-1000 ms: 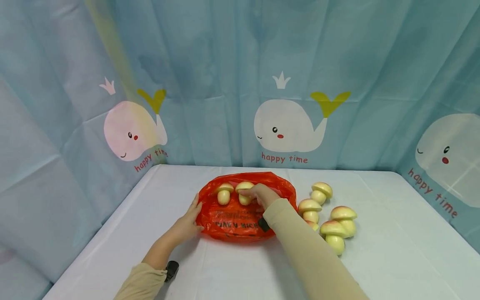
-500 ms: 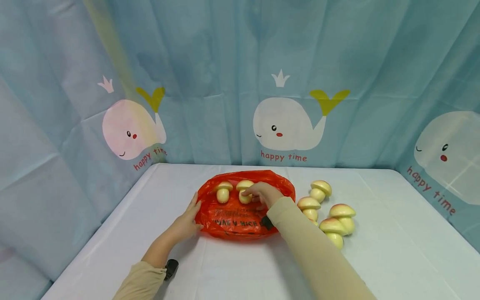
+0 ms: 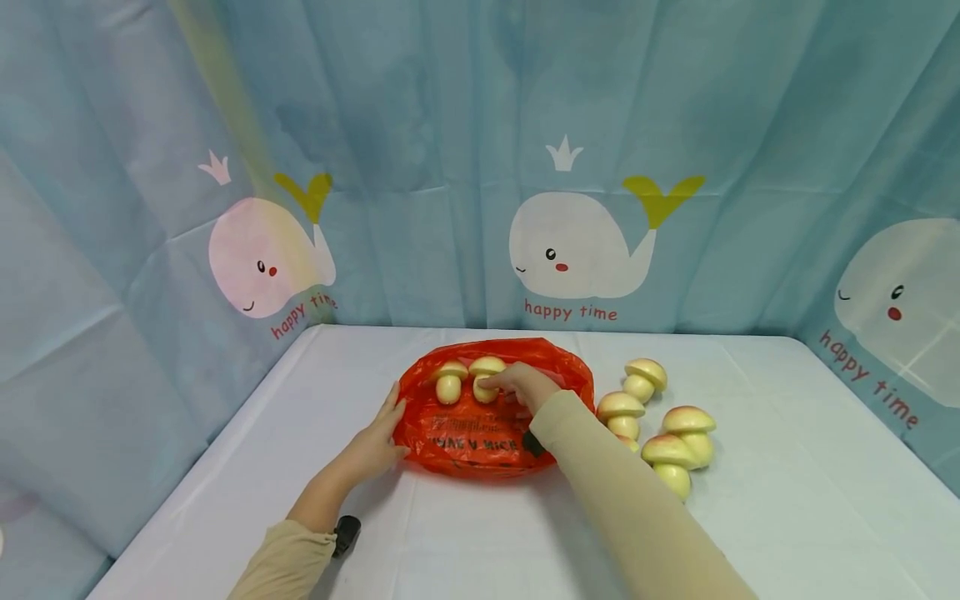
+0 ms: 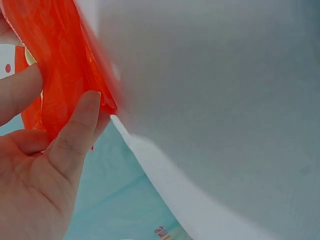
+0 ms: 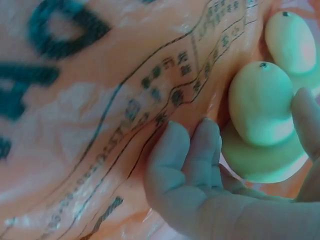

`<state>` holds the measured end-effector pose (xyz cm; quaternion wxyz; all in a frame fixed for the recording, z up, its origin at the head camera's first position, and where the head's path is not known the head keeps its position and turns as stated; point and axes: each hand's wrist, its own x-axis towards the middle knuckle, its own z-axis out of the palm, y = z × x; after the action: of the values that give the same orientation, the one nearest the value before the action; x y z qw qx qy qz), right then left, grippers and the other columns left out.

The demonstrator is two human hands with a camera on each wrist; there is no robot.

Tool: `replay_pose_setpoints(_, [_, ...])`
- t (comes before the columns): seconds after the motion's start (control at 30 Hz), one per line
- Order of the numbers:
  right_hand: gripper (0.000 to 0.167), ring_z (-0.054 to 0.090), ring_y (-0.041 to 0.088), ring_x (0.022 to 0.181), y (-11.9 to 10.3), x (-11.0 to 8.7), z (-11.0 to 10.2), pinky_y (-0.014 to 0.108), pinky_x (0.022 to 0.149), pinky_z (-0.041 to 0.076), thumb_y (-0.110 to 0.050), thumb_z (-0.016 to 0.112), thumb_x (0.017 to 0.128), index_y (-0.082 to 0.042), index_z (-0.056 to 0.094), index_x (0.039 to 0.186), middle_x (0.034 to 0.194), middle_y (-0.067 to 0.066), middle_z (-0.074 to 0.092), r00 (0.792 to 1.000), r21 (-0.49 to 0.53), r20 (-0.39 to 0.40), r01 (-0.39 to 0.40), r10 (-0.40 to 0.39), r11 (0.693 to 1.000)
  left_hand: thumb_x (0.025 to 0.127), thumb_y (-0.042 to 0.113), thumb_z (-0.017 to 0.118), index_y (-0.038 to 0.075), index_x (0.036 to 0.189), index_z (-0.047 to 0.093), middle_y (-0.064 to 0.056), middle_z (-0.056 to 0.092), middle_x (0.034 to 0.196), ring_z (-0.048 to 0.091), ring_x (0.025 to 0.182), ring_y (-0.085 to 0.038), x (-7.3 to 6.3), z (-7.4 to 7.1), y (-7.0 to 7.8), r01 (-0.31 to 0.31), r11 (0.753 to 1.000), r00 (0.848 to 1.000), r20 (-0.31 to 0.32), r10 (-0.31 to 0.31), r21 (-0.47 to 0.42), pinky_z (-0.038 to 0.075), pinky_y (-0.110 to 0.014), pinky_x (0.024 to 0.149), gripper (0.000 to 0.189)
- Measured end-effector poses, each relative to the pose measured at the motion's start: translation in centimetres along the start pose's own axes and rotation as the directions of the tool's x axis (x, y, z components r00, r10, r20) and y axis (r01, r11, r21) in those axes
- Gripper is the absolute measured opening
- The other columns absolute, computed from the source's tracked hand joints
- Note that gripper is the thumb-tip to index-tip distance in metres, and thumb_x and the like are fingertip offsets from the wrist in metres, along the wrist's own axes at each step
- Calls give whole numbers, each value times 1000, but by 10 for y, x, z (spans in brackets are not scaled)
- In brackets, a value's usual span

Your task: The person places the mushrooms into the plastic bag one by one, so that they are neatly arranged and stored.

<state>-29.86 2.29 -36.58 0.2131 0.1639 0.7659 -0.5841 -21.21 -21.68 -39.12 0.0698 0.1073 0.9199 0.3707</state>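
A red plastic bag [image 3: 480, 454] lies with its mouth spread on the white table. My left hand [image 3: 377, 437] grips the bag's left edge; in the left wrist view, film passes between thumb and fingers. Just inside the mouth lie two pale yellow artificial mushrooms, stems toward me. One artificial mushroom [image 3: 448, 387] is on the left, with no hand on it. The right-hand mushroom [image 5: 260, 102] is held by my right hand [image 3: 531, 389], one fingertip against the stem and another finger by the cap. The remaining fingers curl beside it over the printed film.
Several more artificial mushrooms [image 3: 667, 450] with reddish-tinged caps lie right of the bag, one mostly hidden behind my right sleeve [image 3: 622, 483]. A blue curtain [image 3: 435, 208] with printed whales hangs behind the table [image 3: 795, 467].
My right hand and the mushroom at its fingertips have shifted slightly left, toward the other mushroom in the bag. My left hand stays on the bag's edge.
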Motion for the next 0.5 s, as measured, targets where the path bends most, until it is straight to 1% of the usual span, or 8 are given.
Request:
replay_pose_setpoints(0.07, [54, 48, 33, 109, 1, -2, -3, 46, 93, 45, -34, 80, 74, -4, 59, 113, 121, 13, 57, 1000, -7, 21, 3, -3, 1000, 85, -11, 60, -16, 146, 16, -18, -11, 160, 0, 144, -42, 0, 0, 0, 5, 1000, 1000, 2, -5, -4, 17, -57, 112, 75])
replay_pose_setpoints(0.13, [49, 49, 32, 109, 2, -4, -6, 46, 94, 44, -35, 79, 76, -5, 62, 111, 120, 13, 58, 998, -36, 49, 32, -31, 999, 85, -11, 59, -15, 147, 16, -16, -13, 161, -1, 144, -41, 0, 0, 0, 15, 1000, 1000, 4, -15, -10, 19, -57, 112, 76])
replay_pose_setpoints(0.2, [44, 51, 32, 110, 1, -5, -9, 47, 94, 44, -35, 77, 79, -5, 65, 110, 119, 13, 59, 994, -91, 86, 69, -61, 993, 85, -11, 60, -14, 147, 16, -16, -12, 161, 0, 144, -42, 0, 1, 0, 19, 1000, 1000, 1, -19, -15, 22, -58, 111, 76])
replay_pose_setpoints(0.27, [44, 53, 33, 110, -3, -4, -12, 47, 95, 45, -34, 75, 82, -4, 66, 113, 121, 16, 59, 991, -150, 107, 93, -77, 984, 85, -10, 60, -13, 148, 16, -16, -12, 161, 0, 145, -41, 0, 1, 1, 29, 999, 1000, 0, -29, -17, 23, -58, 110, 77])
replay_pose_setpoints(0.37, [52, 55, 37, 112, -13, 0, -18, 48, 97, 46, -31, 73, 86, -1, 59, 126, 128, 21, 56, 990, -215, 132, 85, -58, 973, 86, -10, 60, -12, 149, 16, -17, -11, 161, 0, 145, -41, 0, 0, 1, 31, 999, 1000, 1, -31, -15, 21, -58, 111, 77])
replay_pose_setpoints(0.43, [62, 55, 39, 115, -18, 1, -24, 50, 97, 47, -29, 74, 86, 1, 51, 134, 133, 24, 52, 992, -225, 119, 54, -28, 973, 86, -10, 60, -12, 148, 15, -17, -12, 161, -2, 145, -41, 0, 0, 1, 30, 999, 1000, 3, -30, -13, 18, -57, 112, 77])
replay_pose_setpoints(0.5, [66, 54, 41, 119, -23, 2, -32, 52, 97, 47, -26, 74, 86, 3, 44, 138, 137, 26, 48, 993, -221, 119, 38, -12, 974, 86, -10, 60, -13, 148, 15, -17, -12, 161, -2, 145, -41, 0, -1, 1, 29, 999, 1000, 3, -29, -14, 17, -57, 112, 77])
